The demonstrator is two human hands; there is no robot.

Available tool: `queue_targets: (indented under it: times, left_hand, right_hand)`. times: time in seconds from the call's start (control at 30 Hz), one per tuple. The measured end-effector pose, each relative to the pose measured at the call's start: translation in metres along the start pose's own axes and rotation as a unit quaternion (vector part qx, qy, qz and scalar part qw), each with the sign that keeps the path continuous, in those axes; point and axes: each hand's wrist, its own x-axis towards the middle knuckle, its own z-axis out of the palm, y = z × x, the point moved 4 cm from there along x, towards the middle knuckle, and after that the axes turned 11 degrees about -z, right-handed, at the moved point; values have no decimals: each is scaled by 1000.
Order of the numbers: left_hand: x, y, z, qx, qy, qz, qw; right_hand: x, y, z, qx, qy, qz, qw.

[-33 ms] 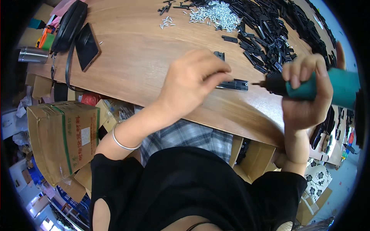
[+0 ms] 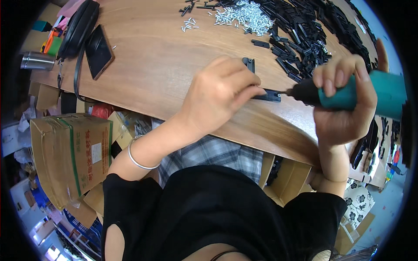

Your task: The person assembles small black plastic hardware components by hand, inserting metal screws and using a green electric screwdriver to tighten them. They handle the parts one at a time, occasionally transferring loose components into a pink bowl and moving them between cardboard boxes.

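Note:
My right hand is wrapped around a teal electric screwdriver with a black nose. Its thin bit points left, at the right end of a slim black plastic part on the table; whether the two touch I cannot tell. My left hand is closed in a pinch, thumb and forefinger just over that part and hiding its left portion. What the fingertips hold, if anything, is hidden. Behind the left hand, another black piece lies partly covered.
Small silver screws lie heaped at the far side, beside a wide pile of black plastic parts. A phone and a black case rest at the left of the wooden table. Below its front edge stands a cardboard box.
The screwdriver in my right hand has shifted slightly left, bringing its bit closer to the slim black part. My left hand's fingertips have moved slightly right and down over that part.

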Motion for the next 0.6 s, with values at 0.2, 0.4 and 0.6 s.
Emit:
queue_targets:
  times: [0.2, 0.4, 0.6]
  left_hand:
    - [-8, 2, -1, 31, 58, 60, 996]
    - [-11, -1, 7, 25, 76, 62, 995]
    - [-13, -3, 10, 43, 32, 24, 998]
  right_hand:
    - [0, 8, 26, -21, -44, 1, 999]
    - [-5, 10, 26, -46, -64, 18, 997]
    - [-15, 10, 17, -38, -33, 47, 998]
